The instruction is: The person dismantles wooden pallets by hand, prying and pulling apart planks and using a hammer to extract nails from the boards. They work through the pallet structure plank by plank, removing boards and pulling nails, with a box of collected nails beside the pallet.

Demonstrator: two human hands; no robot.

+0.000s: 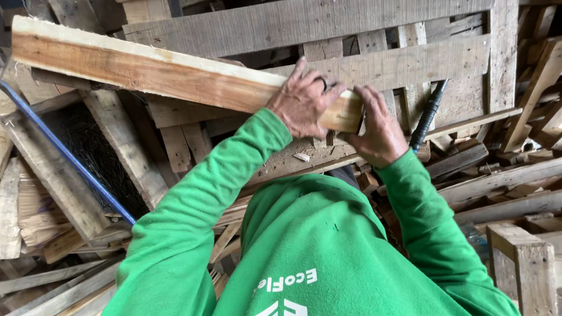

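A long, pale reddish wooden board [152,70] stretches from the upper left to the middle of the view, held in the air above a heap of scrap wood. My left hand [302,100], with a dark ring on one finger, is clamped over the top of the board close to its near end. My right hand [379,130] grips that near end from the right side. Both arms are in green sleeves [193,216].
A weathered grey pallet [374,52] lies behind the board. A black tool handle [428,114] leans on it right of my right hand. A blue bar [64,155] runs diagonally at left. Loose planks and offcuts [509,187] lie all around.
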